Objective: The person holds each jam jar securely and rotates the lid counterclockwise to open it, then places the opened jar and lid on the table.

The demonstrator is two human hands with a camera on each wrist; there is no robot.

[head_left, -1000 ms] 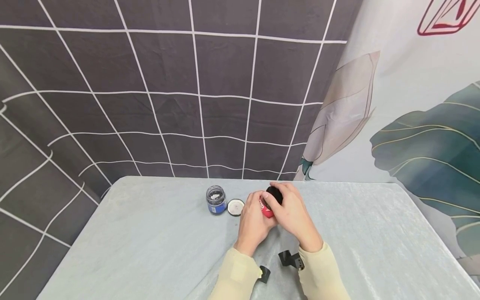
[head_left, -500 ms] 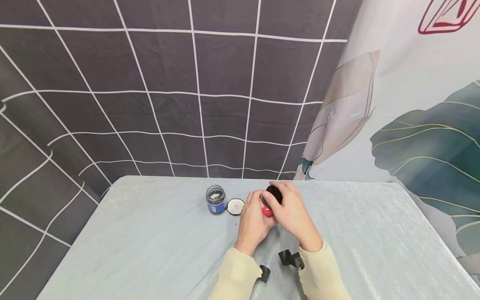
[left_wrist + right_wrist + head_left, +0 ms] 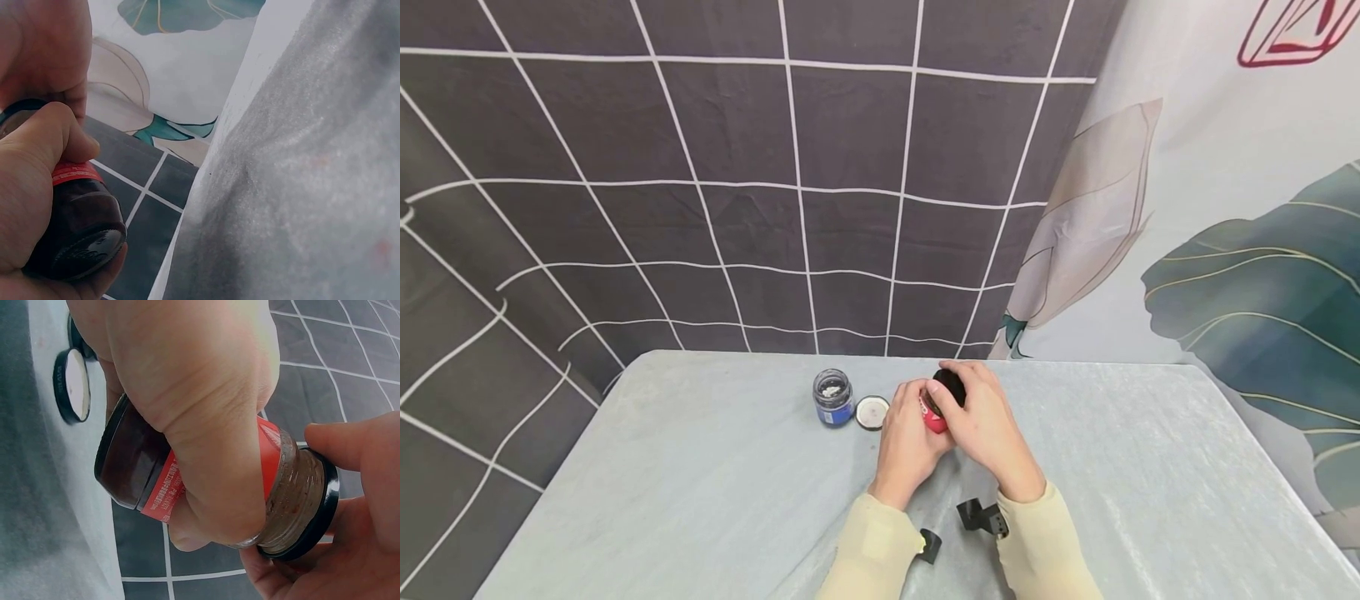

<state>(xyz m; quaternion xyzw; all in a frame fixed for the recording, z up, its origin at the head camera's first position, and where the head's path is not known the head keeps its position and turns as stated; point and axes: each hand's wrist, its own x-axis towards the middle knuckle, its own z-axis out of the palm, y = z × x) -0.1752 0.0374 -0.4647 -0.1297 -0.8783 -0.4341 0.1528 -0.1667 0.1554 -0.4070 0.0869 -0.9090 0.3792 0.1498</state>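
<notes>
A glass jar (image 3: 269, 450) with a red label and dark contents is gripped by my left hand (image 3: 906, 446), fingers and thumb wrapped around its body. The jar leans over in the right wrist view, its base toward the left. On its mouth sits a black lid (image 3: 333, 490), which my right hand (image 3: 988, 433) holds with thumb and fingers at the rim. In the left wrist view the jar's glass base (image 3: 87, 250) shows below my left thumb, while my right hand (image 3: 44, 50) is above. Part of the label is hidden behind my fingers.
Left of my hands, an open jar (image 3: 835, 414) with a blue label stands on the cloth-covered table (image 3: 700, 483). A loose lid (image 3: 872, 413) lies beside it, white inside up. Black camera mounts (image 3: 982, 518) sit at my wrists. A dark grid-patterned curtain (image 3: 850, 233) hangs behind the table.
</notes>
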